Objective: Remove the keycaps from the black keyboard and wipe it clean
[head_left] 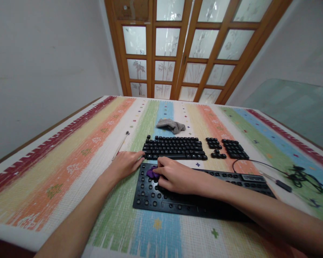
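Across the desk [78,165], as seen from the head, the keyboard base [183,208] was laid nearest the body with its sockets bare, where presumably its whole face could be reached from above. Near its upper left corner, the purple wad [151,172] was pinched between the thumb and curled fingers of the right hand [174,176] and set against the sockets; whether it was cloth or putty could not be told. So tight a grip was probably chosen to suit the narrow gaps. At the left end of the keys [174,147], the fingers of the left hand [127,165] were held close together; whether a key was gripped or merely touched could not be made out. Beyond the base, the keys were set out in keyboard order, split into blocks, likely so that their places would not be confused. Behind them the grey cloth [171,126] was crumpled, to their left the stick [121,145] was laid aslant, and the cable [296,177] was bunched at the right, apparently out of the way.
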A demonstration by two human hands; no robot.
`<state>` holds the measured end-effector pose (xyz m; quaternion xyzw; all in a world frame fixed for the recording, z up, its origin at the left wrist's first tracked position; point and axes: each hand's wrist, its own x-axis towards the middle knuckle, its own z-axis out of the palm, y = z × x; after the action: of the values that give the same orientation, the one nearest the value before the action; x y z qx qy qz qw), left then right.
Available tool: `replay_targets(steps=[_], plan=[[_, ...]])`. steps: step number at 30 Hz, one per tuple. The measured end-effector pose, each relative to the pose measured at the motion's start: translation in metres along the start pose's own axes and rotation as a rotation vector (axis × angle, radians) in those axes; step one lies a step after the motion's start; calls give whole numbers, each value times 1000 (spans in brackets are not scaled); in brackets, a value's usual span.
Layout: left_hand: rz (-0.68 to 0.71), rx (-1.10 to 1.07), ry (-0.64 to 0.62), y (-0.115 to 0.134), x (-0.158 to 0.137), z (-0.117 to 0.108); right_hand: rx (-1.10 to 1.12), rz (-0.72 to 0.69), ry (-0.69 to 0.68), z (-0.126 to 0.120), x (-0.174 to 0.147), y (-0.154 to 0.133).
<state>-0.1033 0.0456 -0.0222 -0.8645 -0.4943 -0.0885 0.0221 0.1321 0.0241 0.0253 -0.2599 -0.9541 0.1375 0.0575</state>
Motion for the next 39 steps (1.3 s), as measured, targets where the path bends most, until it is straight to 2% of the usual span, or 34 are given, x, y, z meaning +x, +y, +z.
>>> replay_targets(steps=[18,27,35,39], plan=[[8,1,-70,2,1,-2,3,275,-36,-12,-40,7],[42,-13,-2,-2,0,1,35,350,-38,-17,-65,15],[140,-43,42,-2,-1,3,77,439,-35,-23,-92,25],[169,-59,125,-6,-3,1,96,522,-27,-25,-110,32]])
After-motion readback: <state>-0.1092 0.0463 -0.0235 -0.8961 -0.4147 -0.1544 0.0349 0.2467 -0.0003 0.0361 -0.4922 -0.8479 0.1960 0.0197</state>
